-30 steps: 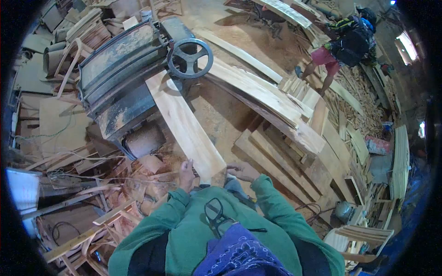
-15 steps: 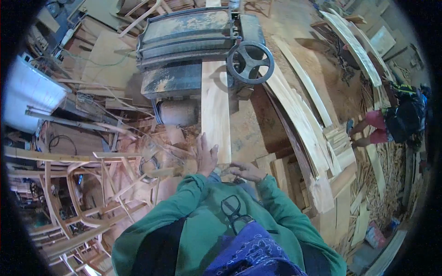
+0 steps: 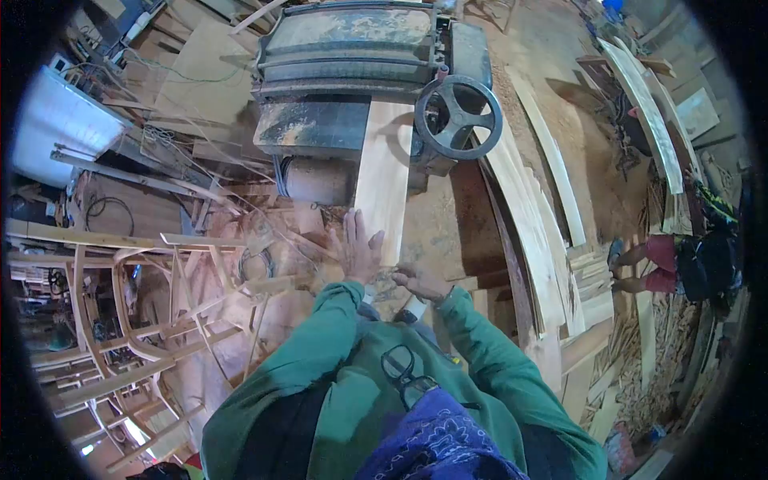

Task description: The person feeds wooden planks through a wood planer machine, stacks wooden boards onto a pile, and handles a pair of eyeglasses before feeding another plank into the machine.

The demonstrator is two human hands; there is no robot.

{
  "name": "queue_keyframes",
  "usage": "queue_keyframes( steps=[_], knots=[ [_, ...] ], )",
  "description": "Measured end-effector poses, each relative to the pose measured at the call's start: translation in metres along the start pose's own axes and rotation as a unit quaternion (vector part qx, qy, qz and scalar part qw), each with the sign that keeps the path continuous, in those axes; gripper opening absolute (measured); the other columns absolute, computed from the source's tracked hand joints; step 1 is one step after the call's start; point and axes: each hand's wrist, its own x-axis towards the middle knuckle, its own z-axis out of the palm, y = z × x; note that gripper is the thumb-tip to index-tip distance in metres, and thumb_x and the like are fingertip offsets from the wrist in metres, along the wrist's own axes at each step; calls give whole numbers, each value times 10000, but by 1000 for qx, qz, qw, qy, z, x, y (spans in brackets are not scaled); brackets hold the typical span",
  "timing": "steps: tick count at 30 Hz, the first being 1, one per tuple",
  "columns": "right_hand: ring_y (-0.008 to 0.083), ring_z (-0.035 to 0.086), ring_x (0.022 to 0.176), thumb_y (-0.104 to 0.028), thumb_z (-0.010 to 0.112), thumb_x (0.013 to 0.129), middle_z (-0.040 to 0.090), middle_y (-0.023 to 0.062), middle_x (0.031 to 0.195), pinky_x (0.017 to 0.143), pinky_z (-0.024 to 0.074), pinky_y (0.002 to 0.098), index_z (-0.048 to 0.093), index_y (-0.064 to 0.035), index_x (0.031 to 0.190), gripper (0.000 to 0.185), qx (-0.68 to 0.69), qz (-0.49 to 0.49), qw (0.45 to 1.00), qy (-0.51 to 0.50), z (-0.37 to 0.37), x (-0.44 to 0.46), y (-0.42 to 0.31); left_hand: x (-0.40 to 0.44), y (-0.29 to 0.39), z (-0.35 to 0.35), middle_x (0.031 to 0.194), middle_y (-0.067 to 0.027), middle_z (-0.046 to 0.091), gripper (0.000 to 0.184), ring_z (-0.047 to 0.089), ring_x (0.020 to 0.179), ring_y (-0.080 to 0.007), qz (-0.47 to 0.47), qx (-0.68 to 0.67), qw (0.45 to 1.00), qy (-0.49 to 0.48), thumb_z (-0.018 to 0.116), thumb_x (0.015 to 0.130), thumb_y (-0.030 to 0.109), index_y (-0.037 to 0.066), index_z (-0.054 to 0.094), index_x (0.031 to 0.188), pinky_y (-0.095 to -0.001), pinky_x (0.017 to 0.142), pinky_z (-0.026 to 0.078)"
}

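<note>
A long pale board (image 3: 385, 180) runs from in front of me into the thickness planer (image 3: 344, 60), lying across the machine's dusty metal bed (image 3: 308, 128). My left hand (image 3: 362, 250) is flat against the left edge of the board near its close end, fingers stretched and apart. Just beyond the board's close end, on the right, is my right hand (image 3: 422, 283), palm turned partly up with the fingers extended and nothing in it. A dark handwheel (image 3: 458, 118) stands to the right of the board and casts a shadow on it.
Long planks (image 3: 532, 216) are stacked to my right. Wooden chair frames (image 3: 148, 320) crowd the left side. A person in red shorts (image 3: 661, 264) stands at the far right beside scattered offcuts. A cylindrical motor (image 3: 320, 178) sits under the planer bed.
The board has slid a little farther into the planer, and both hands have moved forward with it. My right hand's fingers have opened out more. The whole view has shifted slightly.
</note>
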Motion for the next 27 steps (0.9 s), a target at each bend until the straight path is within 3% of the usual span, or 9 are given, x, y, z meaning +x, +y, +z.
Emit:
queue_keyframes(
  steps=[3,6,9,12,18,21,24,27],
  knots=[
    [259,671,982,-365,604,969,718,155,1068,868,525,384,665,-34,1210,415,150,6,989,-13,-2,8,9,15,0,3,1587,-173,310,729,299,1475,-311,12,-3,1000,14,466,985,485,22,308,1527,-613,1194,81],
    [250,657,1047,-348,627,961,710,136,1123,897,522,377,637,0,1251,453,231,72,970,4,-7,15,9,28,0,10,1577,-175,332,714,320,1465,-315,15,-2,1000,22,465,983,480,22,334,1516,-611,1191,96],
    [247,643,1091,-342,641,954,692,131,1179,926,515,365,614,25,1276,489,243,64,968,9,-11,26,20,41,-1,15,1574,-178,337,701,324,1463,-316,17,0,1000,22,465,981,476,25,354,1506,-604,1191,104],
    [200,604,1195,-316,651,983,630,116,1307,970,497,332,447,45,1435,613,225,70,971,-35,-21,39,30,54,1,16,1575,-179,336,693,323,1464,-310,18,-9,1000,23,470,979,468,28,363,1503,-596,1194,106],
    [194,588,1199,-347,659,977,616,98,1337,960,488,313,401,27,1478,676,252,94,963,-9,-45,44,7,80,4,24,1575,-181,333,693,317,1466,-307,23,-13,999,28,476,978,460,29,354,1507,-588,1199,102],
    [204,615,1149,-348,656,954,639,101,1300,963,495,317,556,-18,1383,551,306,42,951,33,-49,39,4,94,7,24,1574,-180,333,689,316,1467,-307,20,-15,999,24,475,980,455,27,353,1506,-589,1199,99],
    [198,636,1113,-337,640,967,661,106,1252,943,510,316,572,-11,1363,518,272,85,959,4,-31,45,67,107,8,25,1574,-175,336,680,318,1466,-306,19,-24,999,25,476,982,444,27,355,1504,-592,1198,101],
    [190,670,1023,-344,631,975,690,111,1171,876,535,311,591,15,1319,499,221,197,955,-32,-53,19,52,118,9,30,1586,-161,324,675,312,1469,-301,20,-22,999,26,496,971,415,24,358,1504,-582,1196,127]
  ],
)
